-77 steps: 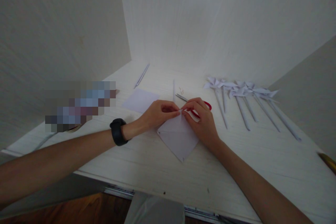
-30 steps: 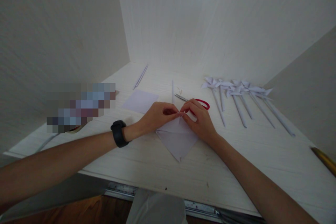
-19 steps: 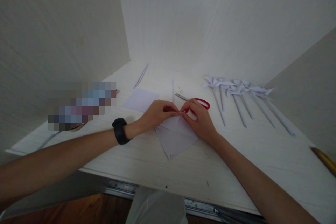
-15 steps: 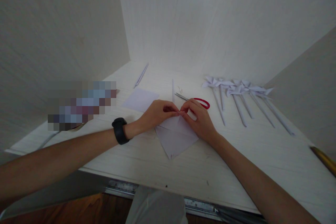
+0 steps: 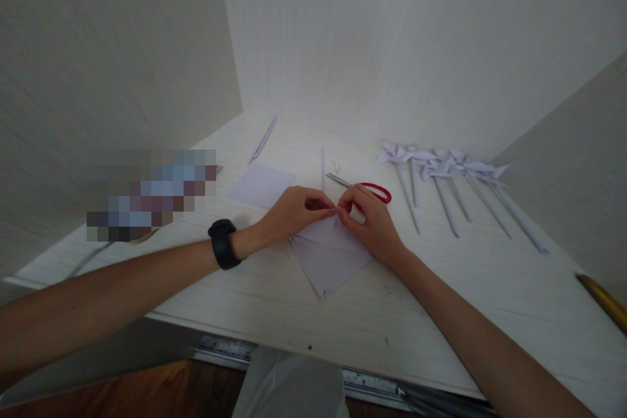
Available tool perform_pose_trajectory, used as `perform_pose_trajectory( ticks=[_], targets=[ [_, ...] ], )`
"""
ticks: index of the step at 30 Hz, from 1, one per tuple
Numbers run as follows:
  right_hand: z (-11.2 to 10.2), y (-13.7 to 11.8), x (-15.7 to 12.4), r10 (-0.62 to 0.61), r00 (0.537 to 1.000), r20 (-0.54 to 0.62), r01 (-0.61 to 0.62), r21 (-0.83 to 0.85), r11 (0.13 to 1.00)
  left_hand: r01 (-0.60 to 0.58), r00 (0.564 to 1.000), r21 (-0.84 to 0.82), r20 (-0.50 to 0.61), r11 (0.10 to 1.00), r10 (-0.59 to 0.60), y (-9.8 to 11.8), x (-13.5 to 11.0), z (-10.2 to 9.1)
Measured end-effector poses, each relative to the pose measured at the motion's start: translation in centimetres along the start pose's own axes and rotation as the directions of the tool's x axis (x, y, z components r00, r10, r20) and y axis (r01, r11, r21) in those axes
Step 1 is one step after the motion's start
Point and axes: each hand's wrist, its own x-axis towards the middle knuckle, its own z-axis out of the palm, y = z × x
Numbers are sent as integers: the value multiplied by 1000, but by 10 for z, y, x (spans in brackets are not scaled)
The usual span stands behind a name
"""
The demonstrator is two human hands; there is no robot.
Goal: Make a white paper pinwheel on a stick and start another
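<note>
A creased square sheet of white paper (image 5: 329, 266) lies on the table before me, one corner toward the front edge. At its far corner my left hand (image 5: 304, 207) pinches the paper between thumb and fingertips. My right hand (image 5: 368, 217) pinches the same corner, its fingertips almost touching the left ones. Both hands hide the far part of the sheet. Just beyond the right hand rest scissors (image 5: 377, 192) with red handles, their blades pointing left. A thin white paper stick (image 5: 322, 166) lies behind the fingers.
Another white sheet (image 5: 262, 184) lies left of the hands, with thin rolled paper sticks (image 5: 263, 140) behind it. Several paper pinwheels (image 5: 443, 163) on sticks lie at the right. A blurred-out object (image 5: 157, 196) sits at the left. Walls enclose the back and sides.
The paper's near corner has shifted slightly to the right. Both hands keep their pinch at the far corner, nearly in the same place.
</note>
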Motion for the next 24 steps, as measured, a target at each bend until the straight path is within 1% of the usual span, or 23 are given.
perform_pose_trajectory(
  ticks=[3, 6, 9, 12, 17, 21, 24],
  targets=[
    [-1, -1, 0, 3, 1000, -15, -3, 2, 1000, 9, 1000, -3, -14, 1000, -9, 1, 0, 0],
    [-2, 0, -1, 6, 1000, -29, -4, 64, 998, 19, 1000, -36, -15, 999, -19, 2, 0, 0],
    [-2, 1, 0, -2, 999, -41, 8, 142, 990, 46, 999, -125, 18, 991, -44, 4, 1, 0],
    [-4, 3, 0, -31, 998, -58, 40, 165, 986, 102, 994, -211, 67, 972, -90, 8, 1, -1],
    [-10, 0, -1, -106, 993, -47, 111, 99, 989, 167, 985, -296, 86, 941, -148, 11, 1, -3],
    [-14, -1, -2, -183, 983, -23, 183, 28, 983, 164, 981, -280, 145, 946, -127, 10, 1, -4],
    [-16, -1, -3, -246, 969, 17, 246, -29, 969, 157, 982, -262, 145, 952, -122, 11, 1, -4]
  ],
)
